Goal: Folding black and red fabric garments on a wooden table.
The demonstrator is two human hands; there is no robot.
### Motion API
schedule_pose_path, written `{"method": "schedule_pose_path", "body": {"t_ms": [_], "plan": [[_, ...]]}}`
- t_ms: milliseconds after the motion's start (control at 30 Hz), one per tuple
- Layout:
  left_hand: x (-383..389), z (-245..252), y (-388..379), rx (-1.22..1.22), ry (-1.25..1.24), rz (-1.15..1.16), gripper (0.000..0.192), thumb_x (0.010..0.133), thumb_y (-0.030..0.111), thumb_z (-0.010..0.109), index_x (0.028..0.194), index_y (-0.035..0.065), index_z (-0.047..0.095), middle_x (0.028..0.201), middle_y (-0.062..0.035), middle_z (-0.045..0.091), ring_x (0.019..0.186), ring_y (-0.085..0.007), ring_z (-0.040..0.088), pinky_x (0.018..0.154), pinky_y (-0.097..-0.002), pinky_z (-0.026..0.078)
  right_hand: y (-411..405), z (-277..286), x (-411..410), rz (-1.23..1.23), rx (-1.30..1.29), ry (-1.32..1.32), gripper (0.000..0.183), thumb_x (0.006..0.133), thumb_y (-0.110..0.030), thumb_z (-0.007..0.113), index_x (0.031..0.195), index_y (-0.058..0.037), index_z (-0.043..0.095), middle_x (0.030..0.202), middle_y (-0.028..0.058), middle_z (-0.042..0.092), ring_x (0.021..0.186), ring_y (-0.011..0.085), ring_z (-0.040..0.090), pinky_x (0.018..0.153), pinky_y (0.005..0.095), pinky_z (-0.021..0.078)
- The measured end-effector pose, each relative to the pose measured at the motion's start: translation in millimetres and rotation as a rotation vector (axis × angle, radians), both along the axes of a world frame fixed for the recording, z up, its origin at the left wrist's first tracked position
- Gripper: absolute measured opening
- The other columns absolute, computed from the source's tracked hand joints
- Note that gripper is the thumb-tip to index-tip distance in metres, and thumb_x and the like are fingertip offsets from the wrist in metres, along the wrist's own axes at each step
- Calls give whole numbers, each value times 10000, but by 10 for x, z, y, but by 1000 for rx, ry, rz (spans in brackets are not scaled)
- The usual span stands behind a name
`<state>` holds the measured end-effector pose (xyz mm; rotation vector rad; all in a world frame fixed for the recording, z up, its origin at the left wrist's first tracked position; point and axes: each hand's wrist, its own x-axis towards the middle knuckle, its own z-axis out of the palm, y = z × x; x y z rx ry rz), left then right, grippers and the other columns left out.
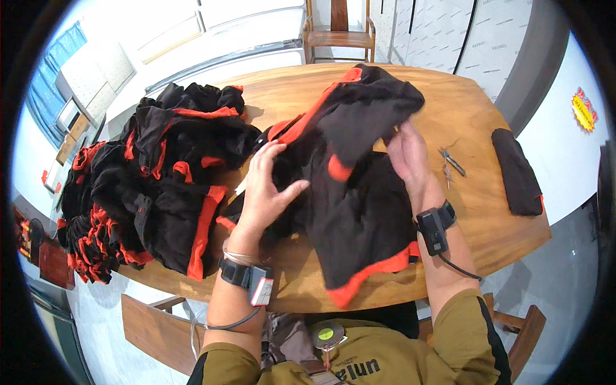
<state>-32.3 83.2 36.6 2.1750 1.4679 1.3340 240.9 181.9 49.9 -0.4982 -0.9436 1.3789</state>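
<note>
A black garment with red-orange trim (361,202) lies partly folded before me, its sleeve-like upper part blurred. My left hand (264,187) rests against its left side, thumb spread away and fingertips at the red edging. At the right side, my right hand (409,151) touches the cloth; its fingertips are partly hidden by fabric, so a grip cannot be made out. The red hem hangs toward the table's near edge. To the left is a large heap of similar black and red garments (159,144).
Thread snips (452,162) lie right of my right hand on the wooden table (474,115). A rolled black cloth piece (516,173) sits near the right edge. Wooden chairs stand at the far side (340,38) and near side (154,327). Cables hang from both wrist devices.
</note>
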Motion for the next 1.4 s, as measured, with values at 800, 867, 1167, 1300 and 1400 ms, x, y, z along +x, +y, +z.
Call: {"method": "schedule_pose_path", "body": {"t_ms": [800, 867, 1167, 1300, 1400], "plan": [[-592, -422, 224, 243, 123, 756, 267, 729, 1, 632, 986, 57, 587, 1129, -179, 560, 1107, -378, 505, 956, -433, 414, -488, 157, 266, -197, 11, -331, 70, 895, -113, 550, 926, -76, 600, 862, -16, 613, 753, 71, 556, 687, 247, 463], [-345, -212, 155, 279, 144, 711, 287, 729, 5, 643, 1002, 61, 579, 1138, -178, 554, 1119, -379, 500, 964, -429, 410, -455, -15, 347, -174, -86, -270, 104, 915, -122, 500, 977, -87, 575, 903, -13, 605, 778, 66, 552, 704, 250, 448], [541, -118, -252, -196, 285, -344, 511, 703, 249, 815, 1122, 57, 595, 1079, -146, 597, 1064, -342, 544, 942, -400, 452, -515, -232, 189, -255, 232, -619, 542, 926, -221, 616, 1399, -66, 401, 1364, 146, 470, 1202, 236, 490, 1021, 368, 400], [421, -141, -173, -235, 308, -320, 480, 665, 122, 769, 1107, 59, 592, 1056, -142, 601, 1068, -334, 554, 939, -396, 461, -642, -275, 95, -194, 619, -1518, 687, 762, -342, 764, 1329, -54, 506, 1326, 172, 507, 1219, 348, 495, 1021, 437, 420], [230, -192, -54, -142, 267, -73, 338, 644, 48, 712, 968, 66, 617, 967, -144, 630, 988, -357, 598, 864, -404, 491, -542, -362, 114, -164, 442, -1479, 483, 779, -262, 716, 1196, -63, 576, 1161, 181, 591, 1079, 373, 569, 905, 454, 477]]}}
